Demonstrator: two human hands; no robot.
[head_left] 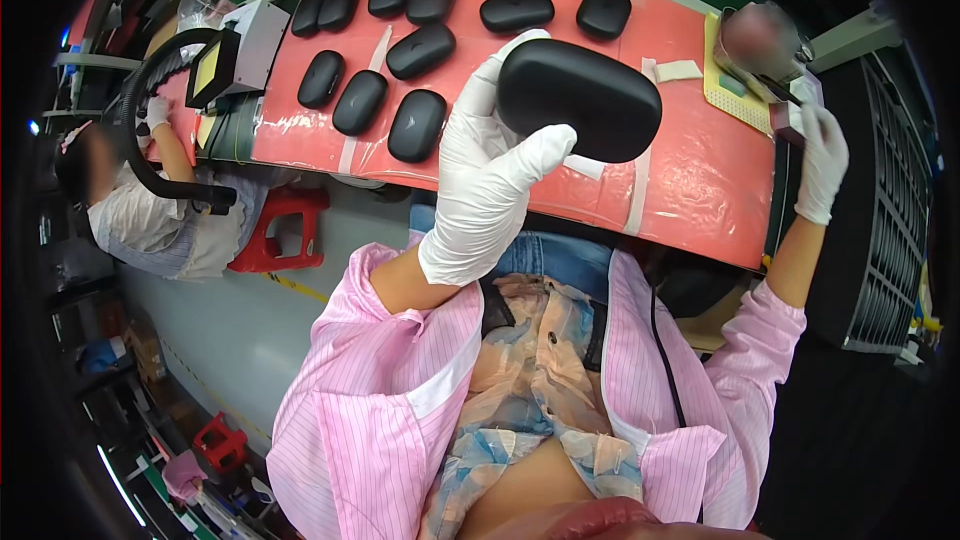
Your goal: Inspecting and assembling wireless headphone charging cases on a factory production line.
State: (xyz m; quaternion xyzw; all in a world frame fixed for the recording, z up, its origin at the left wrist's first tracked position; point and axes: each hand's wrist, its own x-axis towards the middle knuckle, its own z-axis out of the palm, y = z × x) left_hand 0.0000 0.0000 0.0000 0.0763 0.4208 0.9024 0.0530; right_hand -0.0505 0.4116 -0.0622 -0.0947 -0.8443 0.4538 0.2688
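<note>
My left hand (490,160), in a white glove, is closed round a smooth black rounded case (580,100), held up above the table with its broad face toward me. Thumb and fingers grip its left end. Further right, my gloved right hand (824,165) reaches to the table's right edge, its fingers together at the end of a thin dark stick-like tool (778,89). That tool slants over a clear container (745,60), whose contents are blurred. Several similar black cases (417,127) lie spread over the red mat (700,180), left and back.
A yellow tray (728,80) and a small white block (678,71) sit at the mat's right. At the left stand a grey box (258,40) and a black bent hose (135,130). A co-worker (150,210) sits beyond, near a red stool (285,230). A dark ribbed rack (885,210) stands right.
</note>
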